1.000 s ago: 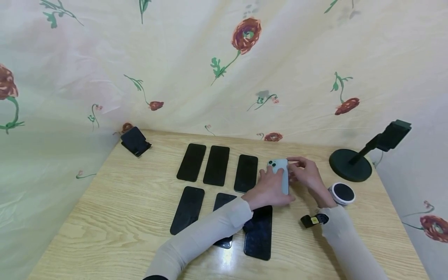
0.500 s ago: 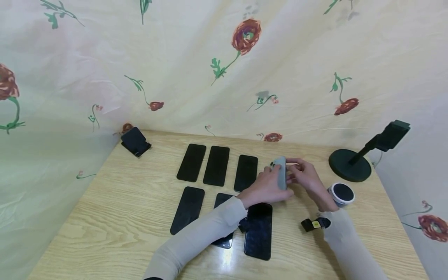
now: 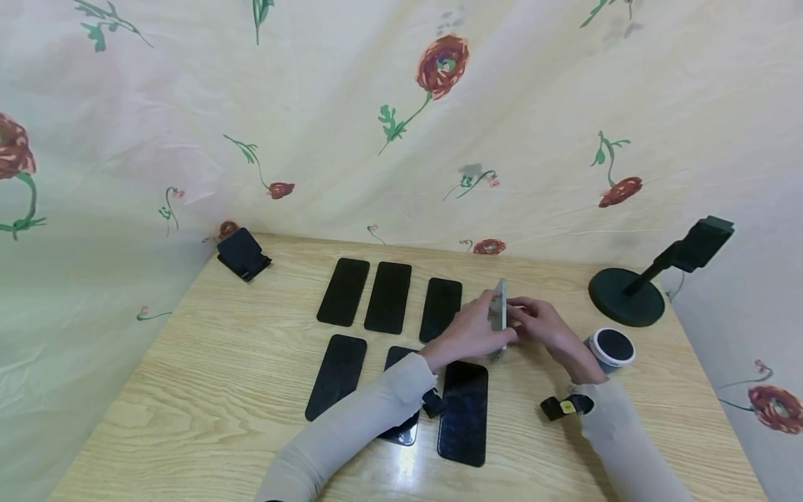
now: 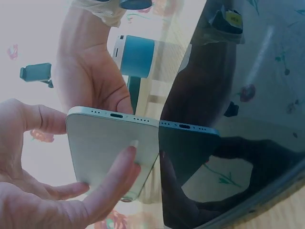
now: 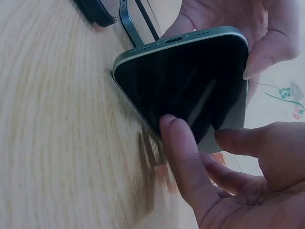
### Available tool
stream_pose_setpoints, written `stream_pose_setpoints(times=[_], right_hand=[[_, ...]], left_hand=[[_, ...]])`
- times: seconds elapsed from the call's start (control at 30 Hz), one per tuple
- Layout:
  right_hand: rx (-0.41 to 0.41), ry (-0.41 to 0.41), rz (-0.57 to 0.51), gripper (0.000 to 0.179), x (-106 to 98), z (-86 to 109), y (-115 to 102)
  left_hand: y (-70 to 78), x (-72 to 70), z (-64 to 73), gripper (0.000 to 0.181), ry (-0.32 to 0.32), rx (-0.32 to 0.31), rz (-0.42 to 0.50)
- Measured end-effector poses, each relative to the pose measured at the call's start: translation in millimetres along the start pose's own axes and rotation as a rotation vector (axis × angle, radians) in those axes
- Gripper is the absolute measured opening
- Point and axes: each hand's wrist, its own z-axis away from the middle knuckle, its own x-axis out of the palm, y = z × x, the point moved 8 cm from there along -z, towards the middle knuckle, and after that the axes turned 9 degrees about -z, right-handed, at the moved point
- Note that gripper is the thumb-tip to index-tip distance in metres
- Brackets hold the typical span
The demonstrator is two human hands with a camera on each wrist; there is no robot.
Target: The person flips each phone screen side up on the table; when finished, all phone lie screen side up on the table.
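Note:
A pale smartphone (image 3: 501, 307) stands tipped up on its long edge on the table, its dark screen facing right. My left hand (image 3: 470, 331) grips it from the left. In the left wrist view a finger lies across the pale back of the phone (image 4: 105, 148), with the charging port toward the camera. My right hand (image 3: 544, 328) is on the screen side. In the right wrist view its extended fingers (image 5: 183, 148) touch the black screen (image 5: 186, 81), while my left hand (image 5: 271, 43) holds the edge.
Several dark phones lie face up in two rows, among them one phone (image 3: 463, 425) at the front and another (image 3: 441, 307) beside my left hand. A round container (image 3: 615, 347) and a black stand (image 3: 627, 296) are at right. A folded black stand (image 3: 243, 252) sits back left.
The pale smartphone has turned from nearly flat with its back up to standing on edge. My left hand has tilted it, and the right hand has shifted slightly left with it.

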Motion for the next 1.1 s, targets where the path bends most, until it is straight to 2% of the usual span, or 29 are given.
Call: stream_pose_setpoints(times=[0.2,0.4,0.6,0.83,1.1], right_hand=[[0.043,-0.046,-0.024,0.054,4,-0.2,6],[0.063,-0.036,-0.033,0.056,3,1.9,7],[0.088,0.004,-0.004,0.057,0,1.5,8],[0.112,0.040,0.025,0.062,-2,0.8,8],[0.098,0.082,0.067,0.068,-2,3.7,8]], left_hand=[[-1.2,-5.7,0.6,0.066,0.016,0.014,0.089],[-3.2,-9.8,1.7,0.065,0.035,0.012,0.146],[-5.9,-12.0,1.3,0.065,0.020,0.008,0.187],[-8.7,-17.7,0.2,0.062,0.041,0.015,0.157],[-17.7,-19.6,0.9,0.052,0.065,-0.036,0.154]])
